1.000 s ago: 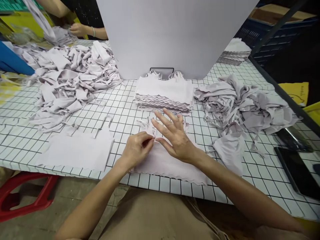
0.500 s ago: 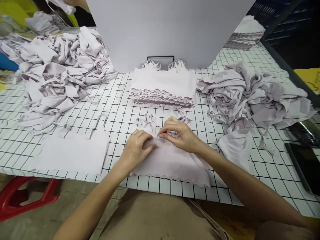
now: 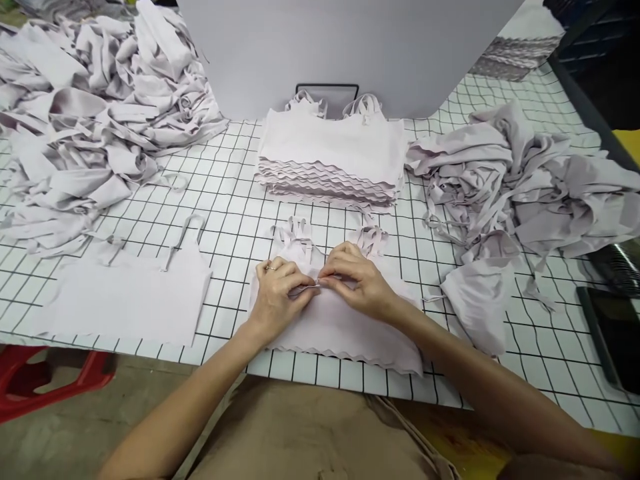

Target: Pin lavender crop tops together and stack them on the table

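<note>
A pale lilac camisole top (image 3: 345, 327) lies on the table in front of me, its bunched straps pointing away and its wavy hem towards me. At the middle of its neckline my left hand (image 3: 283, 293) pinches the edge between thumb and fingers. My right hand (image 3: 357, 280) pinches the same edge just beside it, the fingertips of both hands almost meeting. A tiny pale bit shows between the fingertips, too small to name. Left of my hands, another camisole (image 3: 125, 293) is spread flat with its straps up.
Beyond my hands sits a neat stack of camisoles (image 3: 330, 147), before a grey panel (image 3: 330, 53). Loose garments form a heap at left (image 3: 100, 113) and another heap at right (image 3: 540, 180). A phone (image 3: 613, 333) lies near the right edge; a red stool (image 3: 85, 373) stands below left.
My right hand, spread open earlier, has come down and now pinches the neckline beside my left. The left hand keeps near the neckline. The view has tilted down.
</note>
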Demonstrator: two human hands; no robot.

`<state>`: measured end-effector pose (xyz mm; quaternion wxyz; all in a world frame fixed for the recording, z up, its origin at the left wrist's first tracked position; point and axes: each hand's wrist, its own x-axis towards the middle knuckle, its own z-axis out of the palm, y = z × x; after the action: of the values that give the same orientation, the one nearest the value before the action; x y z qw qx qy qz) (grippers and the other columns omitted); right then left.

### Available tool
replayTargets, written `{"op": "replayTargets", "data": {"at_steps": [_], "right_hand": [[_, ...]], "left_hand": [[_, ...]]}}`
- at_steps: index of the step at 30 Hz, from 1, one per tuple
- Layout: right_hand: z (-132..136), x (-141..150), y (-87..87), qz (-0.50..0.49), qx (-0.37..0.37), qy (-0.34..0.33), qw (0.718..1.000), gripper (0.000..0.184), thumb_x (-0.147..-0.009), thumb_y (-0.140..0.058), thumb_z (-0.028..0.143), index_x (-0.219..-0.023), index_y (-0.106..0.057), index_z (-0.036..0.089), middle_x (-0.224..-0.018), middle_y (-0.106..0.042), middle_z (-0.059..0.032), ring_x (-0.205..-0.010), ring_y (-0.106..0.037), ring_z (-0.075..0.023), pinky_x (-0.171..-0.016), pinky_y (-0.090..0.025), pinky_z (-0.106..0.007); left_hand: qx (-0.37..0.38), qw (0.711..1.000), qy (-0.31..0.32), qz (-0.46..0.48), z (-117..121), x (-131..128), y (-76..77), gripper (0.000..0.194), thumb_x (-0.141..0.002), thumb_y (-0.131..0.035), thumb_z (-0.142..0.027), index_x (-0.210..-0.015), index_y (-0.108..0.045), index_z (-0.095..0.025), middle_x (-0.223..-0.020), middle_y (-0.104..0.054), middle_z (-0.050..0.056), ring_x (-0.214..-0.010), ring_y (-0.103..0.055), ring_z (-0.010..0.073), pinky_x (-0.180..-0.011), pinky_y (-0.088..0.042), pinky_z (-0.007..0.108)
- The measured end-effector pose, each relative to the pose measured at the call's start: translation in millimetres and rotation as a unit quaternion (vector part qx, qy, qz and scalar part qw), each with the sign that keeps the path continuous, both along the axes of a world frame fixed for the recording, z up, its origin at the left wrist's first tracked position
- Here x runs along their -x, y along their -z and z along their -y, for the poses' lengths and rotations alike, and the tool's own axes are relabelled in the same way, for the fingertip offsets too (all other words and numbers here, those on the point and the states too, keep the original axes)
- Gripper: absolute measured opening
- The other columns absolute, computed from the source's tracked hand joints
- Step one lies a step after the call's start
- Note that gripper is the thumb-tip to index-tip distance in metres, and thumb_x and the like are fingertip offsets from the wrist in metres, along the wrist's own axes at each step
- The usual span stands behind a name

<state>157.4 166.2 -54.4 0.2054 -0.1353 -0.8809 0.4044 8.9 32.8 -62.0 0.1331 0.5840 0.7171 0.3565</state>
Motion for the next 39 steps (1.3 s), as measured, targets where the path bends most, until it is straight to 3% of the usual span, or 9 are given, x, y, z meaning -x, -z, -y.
{"op": "replayTargets", "data": {"at_steps": [8,24,35,39], "right_hand": [[1.4,0.7,3.0,-0.003,-0.027,-0.015,1.000,0.015,-0.093,-0.059,0.019,-0.082,-0.068,0.023,-0.075,-0.066,-0.0028,-0.091,-0.051,-0.0222,-0.087,-0.038,-0.044],[1.5,1.1,3.3,-0.021,0.000,-0.011,1.000,0.014,-0.093,-0.061,0.023,-0.083,-0.070,0.025,-0.075,-0.067,-0.0031,-0.091,-0.052,-0.0230,-0.088,-0.040,-0.045],[0.1,0.1,1.4,-0.017,-0.080,-0.025,0.996,0.017,-0.094,-0.058,0.017,-0.080,-0.067,0.022,-0.075,-0.066,-0.0043,-0.092,-0.050,-0.0232,-0.086,-0.039,-0.044],[0.0,1.7,-0.8,-0.035,-0.072,-0.025,0.996,0.015,-0.093,-0.059,0.016,-0.082,-0.067,0.021,-0.075,-0.065,-0.0038,-0.092,-0.050,-0.0228,-0.084,-0.040,-0.043]], "left_hand": [[-0.018,1.000,-0.001,0.001,-1.1,-1.5,1.5,0.010,-0.080,-0.076,-0.020,-0.073,-0.070,-0.023,-0.067,-0.062,-0.003,-0.076,-0.052,0.0178,-0.088,-0.027,0.040],[0.004,1.000,0.003,0.029,-2.1,-0.3,2.9,0.009,-0.082,-0.072,-0.023,-0.073,-0.071,-0.024,-0.068,-0.063,-0.001,-0.079,-0.052,0.0197,-0.089,-0.028,0.042],[-0.001,1.000,0.010,0.015,-1.5,0.7,3.7,0.009,-0.080,-0.075,-0.020,-0.073,-0.071,-0.023,-0.067,-0.062,-0.002,-0.078,-0.053,0.0183,-0.088,-0.027,0.040],[-0.001,1.000,0.008,0.015,-1.6,0.4,2.5,0.008,-0.080,-0.076,-0.021,-0.074,-0.072,-0.022,-0.067,-0.062,-0.003,-0.078,-0.052,0.0177,-0.088,-0.027,0.040]]}}
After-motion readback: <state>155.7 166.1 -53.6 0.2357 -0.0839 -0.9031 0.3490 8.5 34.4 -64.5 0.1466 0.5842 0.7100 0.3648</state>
